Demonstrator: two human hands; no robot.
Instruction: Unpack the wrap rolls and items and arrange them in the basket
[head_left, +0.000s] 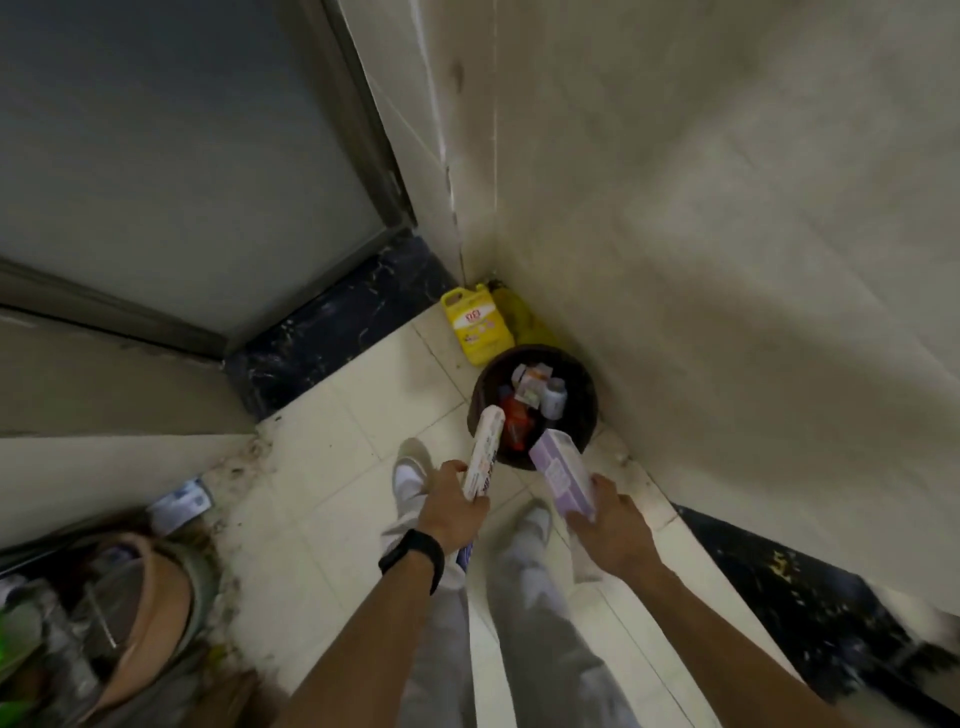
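This looks like a corner inside a home, maybe by a bathroom or washing spot. The floor (332, 467) has pale square tiles, the walls (701, 234) are pale and a bit dirty, and a grey door (171, 156) sits above a dark stone step (332, 322). A yellow jug (475, 325) of cleaning stuff stands in the corner next to a round dark basket (584, 400), and messy house things (104, 608) pile up at the side.

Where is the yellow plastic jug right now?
In the head view, the yellow plastic jug stands on the tiled floor in the wall corner, just behind the dark round basket, beyond both hands.
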